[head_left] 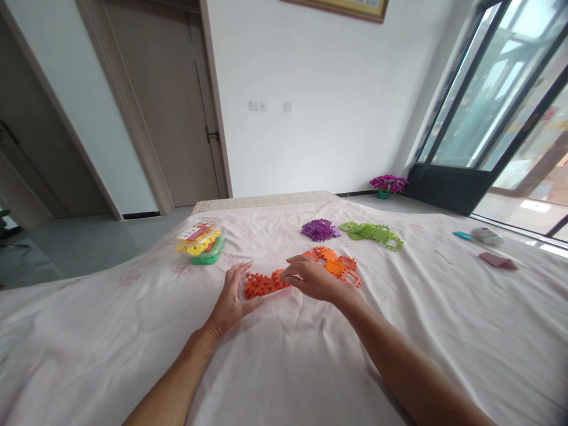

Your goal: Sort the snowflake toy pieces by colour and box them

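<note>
Orange-red interlocking plastic pieces point(261, 285) lie in a heap in front of me, in what looks like a low clear plastic box point(278, 294) whose edge shows faintly. My left hand point(233, 296) curves round the left end of the box, thumb along the near side and fingers at the far side. Over the right end of the heap, my right hand point(310, 278) is bent down with its fingertips together on the pieces. What exactly lies under those fingertips is partly hidden. Beyond the right hand spreads a loose pile of orange pieces point(336, 266).
A pale floral cloth point(284, 367) covers the surface. Further back lie purple pieces point(320, 229) and green pieces point(373, 232). Stacked clear boxes point(200, 239) with yellow and green contents stand left. On the right are a pink cloth-like item point(497, 260) and a white packet point(487, 236).
</note>
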A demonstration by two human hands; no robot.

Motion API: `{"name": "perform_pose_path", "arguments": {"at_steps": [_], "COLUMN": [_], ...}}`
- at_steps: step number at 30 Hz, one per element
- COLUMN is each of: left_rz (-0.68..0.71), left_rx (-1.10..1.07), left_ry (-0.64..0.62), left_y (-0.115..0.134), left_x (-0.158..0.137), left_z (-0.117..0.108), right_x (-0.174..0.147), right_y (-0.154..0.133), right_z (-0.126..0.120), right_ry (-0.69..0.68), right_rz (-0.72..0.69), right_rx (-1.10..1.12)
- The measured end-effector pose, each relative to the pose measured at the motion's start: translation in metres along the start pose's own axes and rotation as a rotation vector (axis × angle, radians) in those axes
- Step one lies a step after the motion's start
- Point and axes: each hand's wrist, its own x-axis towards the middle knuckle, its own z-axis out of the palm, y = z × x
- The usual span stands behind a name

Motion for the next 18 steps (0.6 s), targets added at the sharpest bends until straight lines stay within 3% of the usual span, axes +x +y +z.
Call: {"name": "perform_pose_path", "arguments": {"at_steps": [3,6,12,18], "left_rz": [-0.005,0.001,0.017,0.009], "left_rx": [-0.002,0.035,0.039,0.037], "left_ry": [0.008,0.057,0.069,0.060], "left_y": [0.000,-0.004,-0.017,-0.013], "left_x": [0.000,-0.001,-0.002,0.000], "left_z": [0.000,0.001,0.002,0.002], "right_x": [-0.003,-0.012,-0.036,-0.056], "right_y": [0.013,0.035,0.080,0.094], "right_z": [-0.006,-0.021,-0.050,-0.060], "right_ry": [0.049,0.087,-0.164,-0.288], "right_rz": [0.101,0.300,0.772,0.904], "right_rx": [0.006,-0.036,-0.324,-0.384]}}
